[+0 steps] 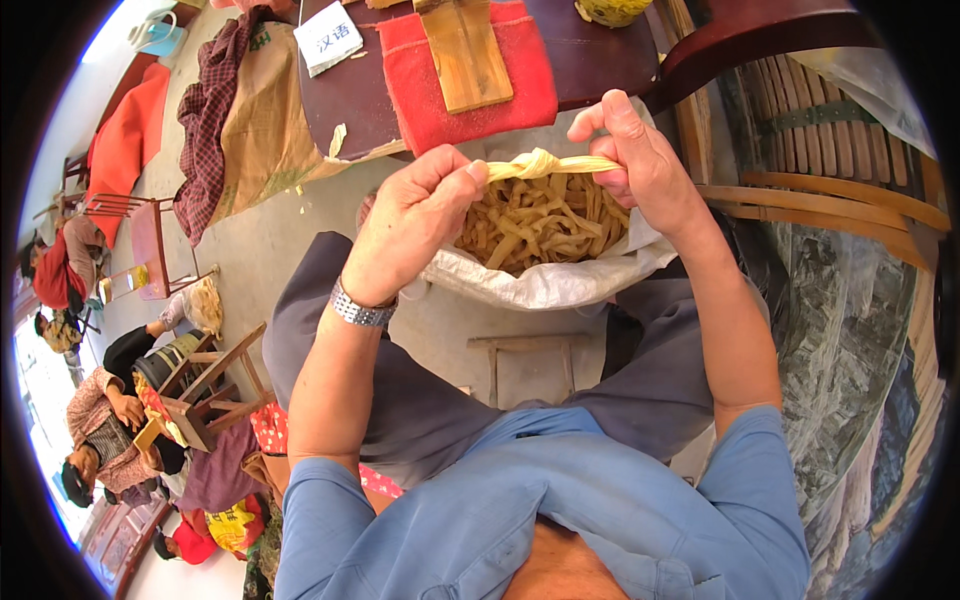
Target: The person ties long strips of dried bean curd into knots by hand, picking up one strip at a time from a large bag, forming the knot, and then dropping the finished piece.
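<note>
Between my hands a pale yellow strip of pickled vegetable or similar plant stem (538, 163) is stretched, with a knot at its middle. My left hand (420, 214), a metal-banded watch on its wrist, pinches one end. At the other end, my right hand (637, 161) grips the strip with its lower fingers, while the index finger and thumb stand raised. Below them an open white woven sack (540, 289) sits between my knees. It holds a heap of yellow-brown strips (540, 225).
Ahead is a dark red table (341, 112) bearing a red cloth (465, 124), a wooden board (472, 75) and a paper with writing (328, 37). Bamboo chairs (825, 112) stand at right. A small wooden stool (529, 343) shows below. Other people (112, 435) sit at left.
</note>
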A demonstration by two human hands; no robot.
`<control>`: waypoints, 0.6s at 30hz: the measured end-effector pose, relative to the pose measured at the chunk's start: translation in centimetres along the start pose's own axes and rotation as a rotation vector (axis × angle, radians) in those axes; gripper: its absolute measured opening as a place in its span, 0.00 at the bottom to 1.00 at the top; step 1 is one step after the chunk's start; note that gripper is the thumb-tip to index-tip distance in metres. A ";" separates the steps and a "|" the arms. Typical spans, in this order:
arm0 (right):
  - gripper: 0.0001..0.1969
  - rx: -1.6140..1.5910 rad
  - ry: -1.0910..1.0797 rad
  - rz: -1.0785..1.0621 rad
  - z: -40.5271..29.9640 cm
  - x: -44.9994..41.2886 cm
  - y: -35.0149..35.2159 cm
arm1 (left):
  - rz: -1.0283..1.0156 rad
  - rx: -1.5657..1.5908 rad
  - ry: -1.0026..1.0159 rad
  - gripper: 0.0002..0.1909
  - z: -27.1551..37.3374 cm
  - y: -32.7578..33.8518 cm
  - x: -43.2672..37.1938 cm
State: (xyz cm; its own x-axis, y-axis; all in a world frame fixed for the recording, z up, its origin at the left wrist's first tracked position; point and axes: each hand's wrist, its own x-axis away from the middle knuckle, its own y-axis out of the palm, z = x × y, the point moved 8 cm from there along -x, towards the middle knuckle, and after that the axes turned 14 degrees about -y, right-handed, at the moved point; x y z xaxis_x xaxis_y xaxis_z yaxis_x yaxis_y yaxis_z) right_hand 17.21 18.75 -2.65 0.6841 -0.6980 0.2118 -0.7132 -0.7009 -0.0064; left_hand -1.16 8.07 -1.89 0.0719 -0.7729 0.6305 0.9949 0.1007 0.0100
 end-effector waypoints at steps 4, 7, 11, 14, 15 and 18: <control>0.20 0.191 -0.169 -0.027 -1.6 -0.5 1.6 | 0.002 -0.117 0.097 0.08 -0.2 -1.2 0.0; 0.11 0.247 -0.207 -0.201 -0.5 -0.3 3.9 | 0.169 -0.434 0.494 0.14 2.2 0.3 1.8; 0.12 0.219 -0.223 -0.290 0.3 0.2 7.1 | 0.096 -0.691 0.318 0.19 -0.1 3.7 0.9; 0.12 0.277 -0.176 -0.417 -0.4 0.8 7.7 | -0.055 -0.756 0.346 0.14 -0.4 3.7 1.4; 0.13 0.184 -0.168 -0.451 -0.3 1.3 8.0 | -0.127 -0.754 0.346 0.14 -0.9 3.9 1.6; 0.16 0.282 -0.114 -0.692 1.0 3.2 8.4 | -0.440 -0.751 0.234 0.10 -2.8 5.3 3.1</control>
State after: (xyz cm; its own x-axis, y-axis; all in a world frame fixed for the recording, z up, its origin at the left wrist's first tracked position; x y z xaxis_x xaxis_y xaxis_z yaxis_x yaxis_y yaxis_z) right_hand 13.56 10.44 -2.98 0.9841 -0.0849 0.1558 -0.0593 -0.9850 -0.1622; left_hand 4.56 4.49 -2.08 -0.3957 -0.7605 0.5148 0.7140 -0.6073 -0.3484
